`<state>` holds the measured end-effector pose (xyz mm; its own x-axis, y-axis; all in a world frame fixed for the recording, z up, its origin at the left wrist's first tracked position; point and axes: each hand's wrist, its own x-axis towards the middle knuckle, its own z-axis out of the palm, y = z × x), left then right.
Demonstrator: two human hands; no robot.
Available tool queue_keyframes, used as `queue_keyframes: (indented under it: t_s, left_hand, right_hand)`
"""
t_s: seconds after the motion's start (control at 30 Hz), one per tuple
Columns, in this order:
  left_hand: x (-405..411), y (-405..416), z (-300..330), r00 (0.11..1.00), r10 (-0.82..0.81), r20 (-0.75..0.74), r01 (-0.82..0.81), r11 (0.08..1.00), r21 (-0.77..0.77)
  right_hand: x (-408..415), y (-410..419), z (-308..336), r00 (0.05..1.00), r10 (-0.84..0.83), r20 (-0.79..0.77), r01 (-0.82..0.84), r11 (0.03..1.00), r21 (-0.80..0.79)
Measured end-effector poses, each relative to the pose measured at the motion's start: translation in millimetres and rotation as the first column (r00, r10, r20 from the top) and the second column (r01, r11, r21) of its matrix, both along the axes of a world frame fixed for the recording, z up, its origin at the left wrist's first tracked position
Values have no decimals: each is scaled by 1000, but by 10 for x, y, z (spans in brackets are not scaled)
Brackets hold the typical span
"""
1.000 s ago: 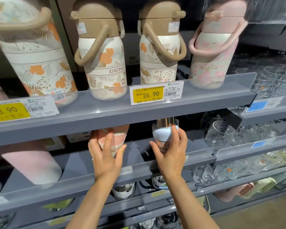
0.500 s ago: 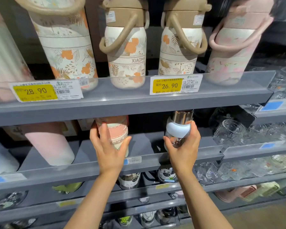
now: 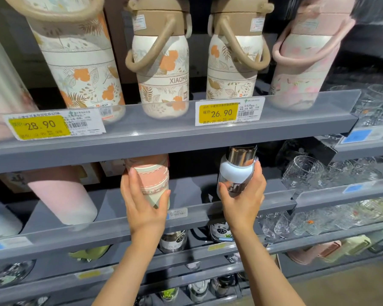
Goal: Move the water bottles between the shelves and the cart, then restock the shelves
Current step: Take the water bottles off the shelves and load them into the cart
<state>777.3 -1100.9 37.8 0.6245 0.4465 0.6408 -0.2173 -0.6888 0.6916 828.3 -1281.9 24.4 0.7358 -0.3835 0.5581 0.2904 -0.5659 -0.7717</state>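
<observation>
Now both bottles sit higher vs a sec ago: pink-banded bottle (image 3: 149,180) in left hand (image 3: 145,206) and steel-capped glass bottle (image 3: 237,171) in right hand (image 3: 244,200), fingers wrapped round each. They're raised over the middle shelf (image 3: 111,226) lip, just under the 26.90 price tag (image 3: 229,112). Prob. mid-pull toward the cart, which isn't in view.

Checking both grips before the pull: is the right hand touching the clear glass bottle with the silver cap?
Touching. In the head view, the right hand wraps the clear glass bottle, fingers and thumb curled against it.
</observation>
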Motion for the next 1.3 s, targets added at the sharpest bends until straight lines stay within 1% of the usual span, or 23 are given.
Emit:
queue_keyframes:
  t_s: [0.07,0.17,0.27,0.33,0.4,0.5,0.57,0.63,0.7,0.73,0.8,1.03,1.13,1.3]
  left_hand:
    - [-6,-7,11,1000,-3,-14,3,1000,4]
    - [-25,-26,35,999,-38,-19,38,998,-42]
    - [-7,-60,20,997,-77,-8,77,997,-5]
    - [17,-79,27,997,-81,-15,81,997,11]
    - [32,-77,15,997,-69,-17,70,997,30]
    - [30,-65,-17,996,-78,-34,78,997,19]
    - [34,-62,-23,997,-77,-14,78,996,45]
    - [39,-77,-25,998,-65,-17,65,997,40]
    - [43,-85,-35,998,-52,-34,53,998,24]
    - [42,-83,-41,998,-53,-35,54,998,23]
    - [37,-83,-45,998,-60,-30,61,998,33]
    - [26,-83,-40,998,-54,-37,56,997,51]
    - [14,-82,-39,999,-49,-24,50,996,80]
    - [-11,-109,-56,998,26,-63,-22,998,58]
  right_hand:
    - [30,-22,6,1000,-14,-14,14,1000,-22]
    - [89,-102,11,997,-75,-22,74,996,-52]
    - [121,-143,26,991,-127,-40,122,987,-105]
    - [127,-141,37,990,-131,-50,125,986,-115]
    - [102,-168,27,994,-101,-44,97,991,-97]
    - [53,-333,15,998,-34,-45,32,999,-40]
    - [66,-467,56,996,7,-85,-7,1000,-3]
    - [115,-554,99,982,118,-150,-118,993,13]
    - [164,-563,133,952,215,-217,-219,976,6]
    - [179,-554,138,945,229,-234,-239,971,-16]
    - [195,-539,138,948,213,-237,-227,973,-35]
    - [175,-542,161,955,166,-246,-177,984,-22]
    - [185,-615,162,943,186,-275,-208,977,-53]
    - [166,-730,210,928,195,-317,-246,960,-131]
